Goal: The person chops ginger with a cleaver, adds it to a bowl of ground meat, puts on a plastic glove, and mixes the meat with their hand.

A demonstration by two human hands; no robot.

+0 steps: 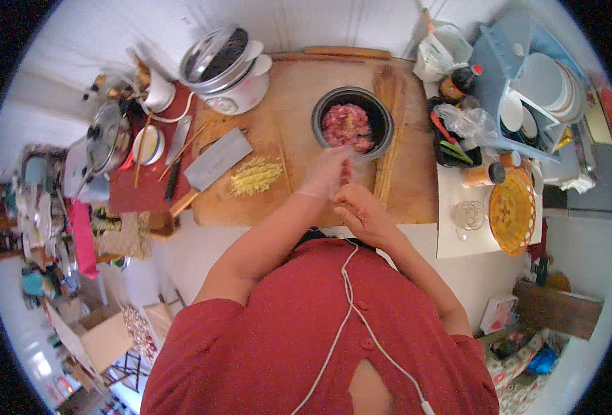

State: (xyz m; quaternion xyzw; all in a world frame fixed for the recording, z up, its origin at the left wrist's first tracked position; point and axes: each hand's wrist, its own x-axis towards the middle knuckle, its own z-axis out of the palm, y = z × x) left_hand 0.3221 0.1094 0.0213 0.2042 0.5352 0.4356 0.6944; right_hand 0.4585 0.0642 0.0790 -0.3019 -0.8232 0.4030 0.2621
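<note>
My left hand (329, 168) is blurred and appears to wear a clear plastic glove that ends at the wrist. It is just in front of a black round pot (317, 127), its fingers pointing towards the near rim. Raw minced meat (345, 124) lies in the pot, with some pale yellow bits on top. My right hand (360, 210) is bare, its fingers curled against the glove's edge at the left wrist. A heap of chopped pale yellow pieces (256, 176) sits left of my hands on the wooden board (300, 93), beside a cleaver (220, 160).
A rice cooker (238, 96) stands at the back left of the board. Further left are a knife (177, 148), chopsticks (142, 155) and a white bowl (153, 145). On the right are a dark sauce bottle (457, 84), a spice jar (482, 175), an orange basket (511, 212) and a blue dish rack (518, 93).
</note>
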